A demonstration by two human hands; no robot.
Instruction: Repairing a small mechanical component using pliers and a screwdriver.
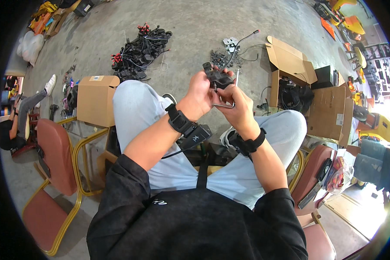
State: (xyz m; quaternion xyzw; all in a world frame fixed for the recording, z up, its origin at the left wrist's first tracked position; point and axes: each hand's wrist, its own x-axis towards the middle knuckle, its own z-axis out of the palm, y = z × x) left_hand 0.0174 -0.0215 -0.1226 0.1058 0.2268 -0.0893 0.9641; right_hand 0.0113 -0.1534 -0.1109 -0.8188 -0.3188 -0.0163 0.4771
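Up close, a black T-shirt (195,225) and pale blue jeans (173,171) are worn, and black straps (176,118) are fastened round both wrists. A chunky black part (221,79) is held up between the knees by the left hand (198,93), fingers mostly curled in around it. A bent metal hex key (237,78) is pinched in the right hand (239,102), which is nearly closed and pressed right up against the left one. Whether the key is actually seated in the part can't be made out, tbh. A thin black cable (242,41) with a red tip is seen sticking out beyond the hands. Off to the left a shut cardboard box (94,97) is parked by a reddish chair (58,151); on the right, an open box (274,89) is stuffed with black gear. Further out, loose black bits (221,57) are scattered on the concrete, and a big tangle of black parts (145,47) with red tips is heaped left of them.
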